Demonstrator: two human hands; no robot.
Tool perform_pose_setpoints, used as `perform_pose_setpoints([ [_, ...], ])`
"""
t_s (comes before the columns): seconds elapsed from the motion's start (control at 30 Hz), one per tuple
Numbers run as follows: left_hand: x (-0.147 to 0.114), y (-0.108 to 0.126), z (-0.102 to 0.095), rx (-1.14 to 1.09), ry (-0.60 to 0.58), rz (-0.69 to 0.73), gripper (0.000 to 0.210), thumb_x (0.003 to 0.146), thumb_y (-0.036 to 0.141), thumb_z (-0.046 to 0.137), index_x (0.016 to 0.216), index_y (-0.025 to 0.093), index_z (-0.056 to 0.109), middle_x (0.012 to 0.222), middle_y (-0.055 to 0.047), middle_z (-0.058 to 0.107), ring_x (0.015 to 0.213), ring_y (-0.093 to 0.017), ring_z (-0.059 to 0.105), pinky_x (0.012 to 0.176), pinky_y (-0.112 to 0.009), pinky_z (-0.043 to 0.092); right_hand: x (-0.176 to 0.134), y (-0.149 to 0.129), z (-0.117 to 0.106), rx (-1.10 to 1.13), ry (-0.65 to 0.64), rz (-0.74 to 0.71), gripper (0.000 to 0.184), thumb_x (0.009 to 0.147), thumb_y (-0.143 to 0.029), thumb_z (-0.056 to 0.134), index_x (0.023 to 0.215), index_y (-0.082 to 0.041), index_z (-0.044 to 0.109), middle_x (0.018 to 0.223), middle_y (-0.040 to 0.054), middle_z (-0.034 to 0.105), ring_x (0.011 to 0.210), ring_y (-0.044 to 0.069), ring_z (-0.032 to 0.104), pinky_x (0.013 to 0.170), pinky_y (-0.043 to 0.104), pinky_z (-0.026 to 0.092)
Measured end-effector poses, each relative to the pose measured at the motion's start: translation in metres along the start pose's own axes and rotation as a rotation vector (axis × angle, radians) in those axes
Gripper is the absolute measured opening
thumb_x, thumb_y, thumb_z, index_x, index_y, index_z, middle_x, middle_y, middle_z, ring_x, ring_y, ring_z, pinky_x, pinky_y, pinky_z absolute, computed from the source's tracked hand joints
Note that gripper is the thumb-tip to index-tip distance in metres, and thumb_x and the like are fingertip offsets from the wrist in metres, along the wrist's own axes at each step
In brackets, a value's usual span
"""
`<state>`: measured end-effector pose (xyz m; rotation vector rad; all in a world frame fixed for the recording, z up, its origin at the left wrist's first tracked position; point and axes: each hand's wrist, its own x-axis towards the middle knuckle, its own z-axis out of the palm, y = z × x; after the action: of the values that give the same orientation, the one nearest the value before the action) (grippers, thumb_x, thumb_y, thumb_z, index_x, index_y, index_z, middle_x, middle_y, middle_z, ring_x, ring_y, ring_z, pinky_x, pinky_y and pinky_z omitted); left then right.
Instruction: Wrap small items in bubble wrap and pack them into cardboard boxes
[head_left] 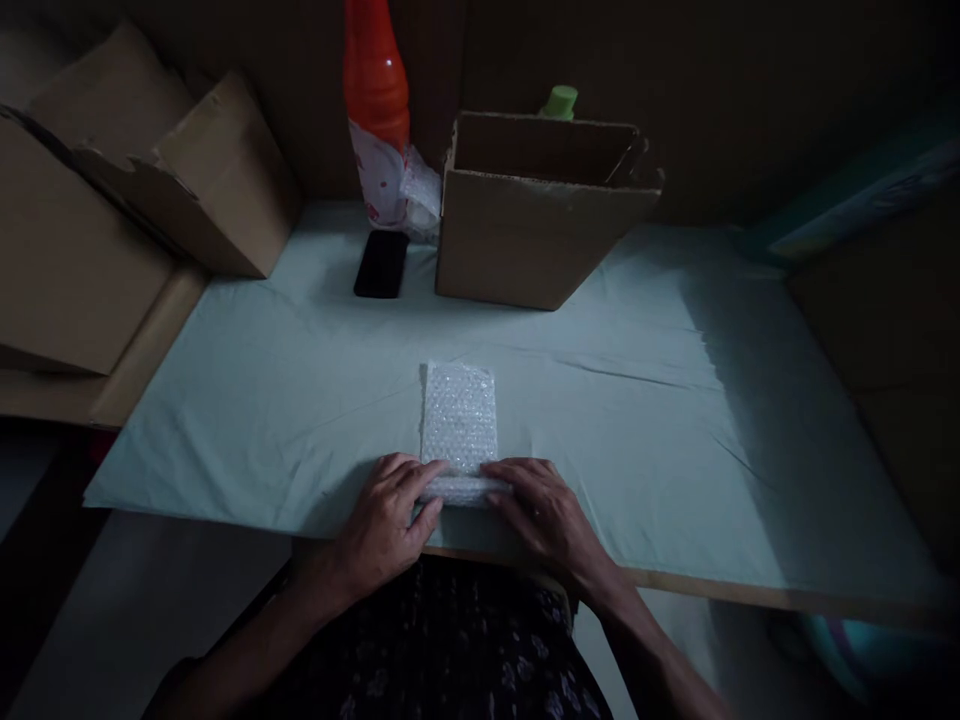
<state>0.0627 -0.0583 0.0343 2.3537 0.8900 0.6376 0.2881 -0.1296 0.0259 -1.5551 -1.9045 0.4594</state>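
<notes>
A sheet of bubble wrap lies flat on the cloth-covered table, its near end rolled or folded into a thick strip along the front. My left hand grips the left end of that strip, thumb at the near side and fingers over the top. At the right end, my right hand holds it the same way, fingers bent over the roll. Whether anything is wrapped inside the roll, I cannot tell. The far part of the sheet stretches away from both hands.
Beyond the sheet stand an open cardboard box, a black phone and an orange bottle with crumpled clear plastic beside it. More cardboard boxes fill the left side. A pale green cloth covers the table.
</notes>
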Motion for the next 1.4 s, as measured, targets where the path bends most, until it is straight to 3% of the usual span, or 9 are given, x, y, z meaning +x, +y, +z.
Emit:
perform_pose_setpoints([
  [0.17,0.011,-0.011,0.007,0.132,0.058,-0.075,0.030,0.094,0.020,0.053,0.122,0.016,0.061,0.100,-0.010,0.070,0.095,-0.026,0.063,0.086,-0.044,0.054,-0.005,0.002,0.004,-0.165,0.142,-0.009,0.035,0.095,-0.028,0.060,0.129,-0.023,0.060,0.124,0.0137,0.068,0.110,0.029,0.063,0.087,0.046,0.052],
  [0.3,0.016,-0.015,0.009,0.147,0.130,-0.054,0.035,0.093,0.026,0.059,0.127,0.017,0.058,0.122,-0.015,0.063,0.112,-0.029,0.059,0.097,-0.047,0.052,-0.004,0.005,0.013,-0.254,0.044,-0.073,0.038,0.092,-0.024,0.064,0.130,-0.023,0.060,0.132,0.0130,0.065,0.121,0.032,0.058,0.091,0.048,0.049],
  [0.4,0.011,-0.013,0.003,0.048,0.047,0.030,0.046,0.091,0.026,0.063,0.135,0.021,0.052,0.131,-0.013,0.060,0.122,-0.028,0.055,0.105,-0.047,0.048,0.000,0.005,0.015,-0.208,0.062,-0.077,0.033,0.094,-0.020,0.060,0.127,-0.024,0.062,0.120,0.0102,0.072,0.116,0.029,0.062,0.091,0.047,0.048],
  [0.57,0.004,-0.010,-0.004,-0.087,-0.013,-0.045,0.044,0.091,0.016,0.057,0.135,0.020,0.051,0.111,-0.008,0.069,0.105,-0.022,0.061,0.092,-0.037,0.054,0.000,0.002,0.008,-0.076,0.038,0.003,0.026,0.098,-0.027,0.057,0.123,-0.024,0.062,0.108,0.0097,0.074,0.099,0.025,0.067,0.082,0.042,0.052],
  [0.73,0.023,-0.012,0.001,0.146,0.016,-0.093,0.035,0.093,0.027,0.057,0.126,0.014,0.058,0.100,-0.011,0.071,0.096,-0.027,0.062,0.087,-0.044,0.053,-0.003,-0.001,0.004,-0.214,0.152,0.004,0.040,0.094,-0.028,0.061,0.134,-0.024,0.056,0.123,0.0136,0.068,0.108,0.030,0.063,0.084,0.046,0.050],
  [0.9,0.032,-0.015,0.005,0.269,0.030,-0.210,0.035,0.091,0.031,0.059,0.124,0.018,0.059,0.097,-0.009,0.069,0.094,-0.028,0.062,0.088,-0.045,0.052,0.010,0.000,0.015,-0.275,0.024,-0.071,0.039,0.091,-0.022,0.063,0.129,-0.024,0.060,0.132,0.0121,0.066,0.120,0.031,0.058,0.093,0.048,0.047],
  [1.07,0.011,-0.012,0.003,-0.214,0.164,-0.435,0.054,0.089,0.037,0.061,0.139,0.019,0.048,0.112,-0.011,0.067,0.095,-0.024,0.065,0.085,-0.041,0.055,0.023,0.007,0.019,-0.161,0.121,0.008,0.033,0.095,-0.022,0.058,0.128,-0.024,0.062,0.111,0.0103,0.075,0.106,0.028,0.066,0.087,0.046,0.050],
  [1.2,-0.001,-0.002,0.003,-0.811,0.147,-0.645,0.074,0.088,0.040,0.063,0.151,0.019,0.030,0.139,-0.017,0.057,0.119,-0.026,0.063,0.097,-0.042,0.053,0.023,-0.003,0.012,0.011,0.117,0.079,0.029,0.097,-0.032,0.059,0.125,-0.023,0.064,0.106,0.0100,0.074,0.096,0.026,0.066,0.079,0.042,0.055],
  [1.4,0.004,0.005,0.017,-1.214,0.192,-0.722,0.088,0.079,0.039,0.074,0.152,0.020,0.029,0.128,-0.011,0.065,0.118,-0.024,0.062,0.105,-0.041,0.048,0.017,-0.025,0.009,0.125,0.051,0.054,0.026,0.099,-0.030,0.056,0.122,-0.024,0.065,0.105,0.0078,0.073,0.096,0.023,0.064,0.084,0.041,0.054],
])
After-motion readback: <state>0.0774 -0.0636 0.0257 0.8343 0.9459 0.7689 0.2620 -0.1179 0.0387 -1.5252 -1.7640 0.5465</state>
